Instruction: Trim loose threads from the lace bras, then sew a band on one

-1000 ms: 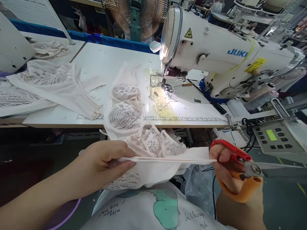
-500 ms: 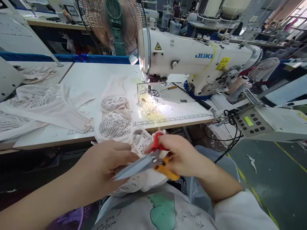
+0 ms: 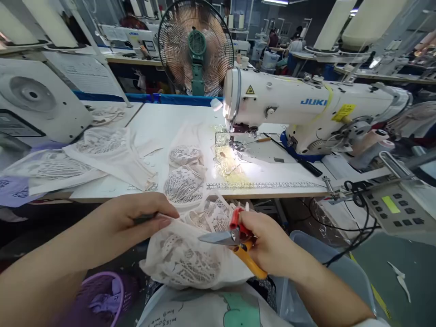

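My left hand pinches the top edge of a pale pink lace garment piece that hangs over my lap. My right hand is closed on red and orange scissors, whose blades point left over the fabric, close to my left fingers. More of the same lace pieces trail from my lap up onto the sewing table, toward the needle of the white JUKI sewing machine.
A stack of lace pieces lies on the table's left. A fan stands behind the table. The control panel hangs at the right, with cables below. A purple basket sits on the floor at my left, a grey bin at my right.
The stretched strap is no longer pulled taut between my hands. My right hand brought the scissors in from the right to the fabric. My head has lifted, showing more of the room.
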`<state>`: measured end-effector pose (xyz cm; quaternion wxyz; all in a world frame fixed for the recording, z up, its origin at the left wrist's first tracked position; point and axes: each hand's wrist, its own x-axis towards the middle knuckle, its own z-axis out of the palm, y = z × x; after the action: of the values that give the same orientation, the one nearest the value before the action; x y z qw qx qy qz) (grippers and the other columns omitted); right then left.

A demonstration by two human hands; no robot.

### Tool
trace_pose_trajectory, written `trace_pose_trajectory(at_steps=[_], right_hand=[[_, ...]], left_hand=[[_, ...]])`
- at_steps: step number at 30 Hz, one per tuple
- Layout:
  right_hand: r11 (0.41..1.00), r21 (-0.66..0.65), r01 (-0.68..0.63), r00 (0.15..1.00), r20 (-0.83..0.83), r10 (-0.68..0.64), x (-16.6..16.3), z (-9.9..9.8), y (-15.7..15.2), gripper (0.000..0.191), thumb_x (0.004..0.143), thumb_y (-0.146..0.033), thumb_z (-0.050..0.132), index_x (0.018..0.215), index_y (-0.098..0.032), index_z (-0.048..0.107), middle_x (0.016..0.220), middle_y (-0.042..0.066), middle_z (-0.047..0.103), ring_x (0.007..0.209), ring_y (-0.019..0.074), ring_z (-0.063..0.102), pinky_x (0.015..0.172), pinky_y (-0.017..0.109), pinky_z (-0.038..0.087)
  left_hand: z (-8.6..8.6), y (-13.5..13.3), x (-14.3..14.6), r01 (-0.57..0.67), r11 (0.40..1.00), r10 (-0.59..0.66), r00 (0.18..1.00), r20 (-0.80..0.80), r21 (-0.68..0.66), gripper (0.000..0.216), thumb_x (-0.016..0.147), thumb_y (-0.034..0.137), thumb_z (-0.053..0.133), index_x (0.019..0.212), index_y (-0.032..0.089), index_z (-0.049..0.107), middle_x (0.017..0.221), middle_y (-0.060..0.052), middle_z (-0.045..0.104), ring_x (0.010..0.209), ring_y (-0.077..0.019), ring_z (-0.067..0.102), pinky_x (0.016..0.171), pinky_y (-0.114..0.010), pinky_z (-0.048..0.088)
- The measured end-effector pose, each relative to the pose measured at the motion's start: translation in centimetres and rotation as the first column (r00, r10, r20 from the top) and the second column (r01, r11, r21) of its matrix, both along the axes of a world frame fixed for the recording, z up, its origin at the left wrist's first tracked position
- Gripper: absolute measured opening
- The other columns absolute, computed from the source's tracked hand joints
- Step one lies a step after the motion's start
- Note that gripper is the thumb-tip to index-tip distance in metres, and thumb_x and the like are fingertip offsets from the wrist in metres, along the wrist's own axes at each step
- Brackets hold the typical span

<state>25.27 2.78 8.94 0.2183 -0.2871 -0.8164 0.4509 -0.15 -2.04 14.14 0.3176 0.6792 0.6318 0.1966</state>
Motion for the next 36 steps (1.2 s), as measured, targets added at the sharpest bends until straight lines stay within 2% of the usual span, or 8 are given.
trace_pose_trajectory(at_steps=[4,10,14,20,24,28,33,36], right_hand=[[0.999,-0.008,0.05,0.999,0.006,-0.05,0.0,-0.7,-0.2,0.017,0.067,-0.01,0.055,0.064,-0.019,0.042,0.065,-0.001,0.047,0.055,0.0102,0.04,0.046,0.02,0.035],[0.994,-0.062,0.086,0.995,0.055,-0.083,0.5,-1.7,-0.2,0.017,0.071,-0.019,0.056,0.063,-0.018,0.041,0.061,-0.001,0.043,0.055,0.0101,0.036,0.047,0.021,0.033],[0.986,-0.133,0.105,0.987,0.132,-0.087,1.1,-1.5,0.9,0.018,0.069,-0.028,0.06,0.067,-0.017,0.046,0.064,-0.001,0.045,0.056,0.0106,0.038,0.05,0.023,0.035],[0.966,-0.234,0.111,0.957,-0.236,-0.167,0.0,0.6,3.0,0.022,0.07,-0.029,0.066,0.074,-0.019,0.046,0.082,0.003,0.059,0.072,0.0144,0.054,0.066,0.029,0.044],[0.958,-0.272,0.089,0.958,-0.238,-0.157,-1.4,1.5,3.7,0.025,0.069,-0.034,0.068,0.074,-0.019,0.048,0.076,0.001,0.055,0.067,0.0125,0.051,0.063,0.029,0.044],[0.954,-0.275,0.12,0.944,-0.265,-0.195,-2.3,1.0,3.7,0.027,0.067,-0.037,0.069,0.072,-0.02,0.048,0.067,-0.001,0.05,0.063,0.0117,0.047,0.058,0.027,0.043],[0.958,-0.241,0.154,0.888,-0.392,-0.241,-3.0,-0.2,3.5,0.026,0.069,-0.034,0.067,0.072,-0.021,0.045,0.066,-0.001,0.051,0.06,0.0115,0.046,0.054,0.026,0.042],[0.953,-0.245,0.176,0.878,-0.399,-0.265,-3.5,-0.4,3.3,0.028,0.068,-0.036,0.067,0.071,-0.022,0.043,0.067,-0.001,0.052,0.061,0.012,0.047,0.054,0.027,0.042]], left_hand=[[-1.7,-0.5,0.2,-0.186,0.982,0.178,0.96,0.215,0.016,0.019,0.075,0.036,0.059,0.09,0.025,0.058,0.087,-0.001,0.061,0.081,-0.0162,0.057,0.064,-0.02,0.046],[-3.5,-0.6,3.9,-0.369,0.922,0.27,0.828,0.492,0.115,0.029,0.077,0.029,0.057,0.104,0.024,0.045,0.085,-0.002,0.054,0.076,-0.0146,0.057,0.05,-0.018,0.045],[-3.7,0.1,5.8,-0.319,0.938,0.201,0.817,0.54,0.134,0.03,0.078,0.029,0.053,0.106,0.024,0.044,0.082,-0.001,0.053,0.072,-0.0138,0.056,0.05,-0.02,0.044],[-3.7,1.4,7.4,-0.177,0.968,0.065,0.861,0.505,0.176,0.029,0.08,0.027,0.047,0.109,0.028,0.043,0.081,0.0,0.055,0.072,-0.0123,0.056,0.048,-0.019,0.041],[-4.0,2.3,7.7,-0.133,0.971,0.018,0.868,0.497,0.197,0.03,0.08,0.027,0.046,0.109,0.027,0.042,0.078,0.002,0.055,0.071,-0.0126,0.057,0.055,-0.022,0.045],[-4.6,3.0,7.5,-0.078,0.976,-0.047,0.837,0.545,0.204,0.03,0.077,0.03,0.048,0.106,0.026,0.043,0.072,0.003,0.054,0.069,-0.014,0.058,0.051,-0.021,0.045],[-5.0,2.9,7.5,-0.133,0.986,0.068,0.879,0.471,0.104,0.017,0.077,0.039,0.05,0.083,0.023,0.052,0.069,0.002,0.055,0.066,-0.0151,0.054,0.057,-0.025,0.044],[-5.1,3.0,7.4,-0.06,0.998,0.053,0.885,0.462,0.002,0.03,0.078,0.046,0.046,0.063,0.021,0.051,0.055,0.004,0.044,0.051,-0.012,0.043,0.046,-0.023,0.036]])
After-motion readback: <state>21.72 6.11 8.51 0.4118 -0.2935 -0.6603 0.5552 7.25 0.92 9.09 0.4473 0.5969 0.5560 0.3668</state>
